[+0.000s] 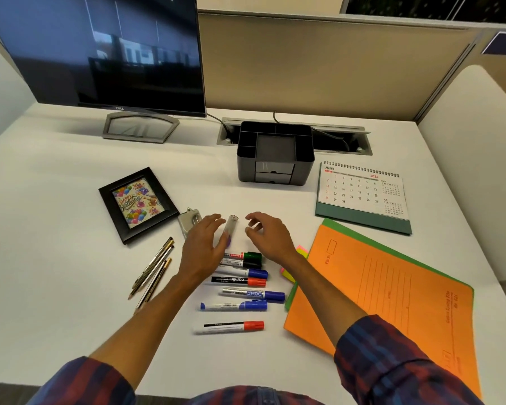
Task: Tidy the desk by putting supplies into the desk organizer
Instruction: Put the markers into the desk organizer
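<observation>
Left hand [205, 244] fingers spread loose, brushing a clear stapler [230, 229]; right hand [268, 236] curled half-open, gripping nothing. Below, markers [240, 280] reading "camlin". Black organizer [275, 153] mid-desk toward far edge; calendar [362, 191] showing "JUNE 2026".

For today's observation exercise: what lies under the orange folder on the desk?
A green folder shows along the far and left edges of the orange folder, and bright sticky notes poke out at the left. Anything else beneath is covered.

An office cubicle: beige partition walls [319, 68] enclose a white counter [56, 200] bearing a monitor [105, 51] and desk calendar [362, 191].
</observation>
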A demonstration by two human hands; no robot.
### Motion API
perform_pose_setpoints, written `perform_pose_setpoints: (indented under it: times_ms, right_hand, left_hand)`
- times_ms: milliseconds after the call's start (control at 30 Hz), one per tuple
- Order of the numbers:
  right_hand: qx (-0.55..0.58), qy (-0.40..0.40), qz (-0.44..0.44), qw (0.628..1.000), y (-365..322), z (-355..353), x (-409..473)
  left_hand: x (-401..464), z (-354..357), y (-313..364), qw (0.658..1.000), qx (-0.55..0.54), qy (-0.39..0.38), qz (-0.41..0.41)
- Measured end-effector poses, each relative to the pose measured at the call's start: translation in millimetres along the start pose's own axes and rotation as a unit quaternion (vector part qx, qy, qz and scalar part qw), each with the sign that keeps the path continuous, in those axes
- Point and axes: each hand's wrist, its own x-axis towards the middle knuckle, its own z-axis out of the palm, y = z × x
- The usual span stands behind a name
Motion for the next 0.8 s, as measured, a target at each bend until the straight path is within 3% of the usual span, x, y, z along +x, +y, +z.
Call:
perform_pose_setpoints:
  times_ms: [233, 433, 800]
  right_hand:
    - [-0.110, -0.036, -0.064, 0.991, -18.0, 12.1, -10.4]
    - [-0.265, -0.068, -0.164, 0.948, -30.1, 22.9, -9.3]
    - [-0.296, -0.064, -0.139, 0.943, -34.5, 25.8, -8.7]
  left_hand:
    - [-28.4, -8.0, -15.7, 0.999, 0.041, 0.012, 0.022]
    - [-47.4, -8.6, -31.1, 0.995, 0.081, 0.009, 0.049]
    - [-79.0, -6.9, -56.2, 0.995, 0.083, 0.001, 0.055]
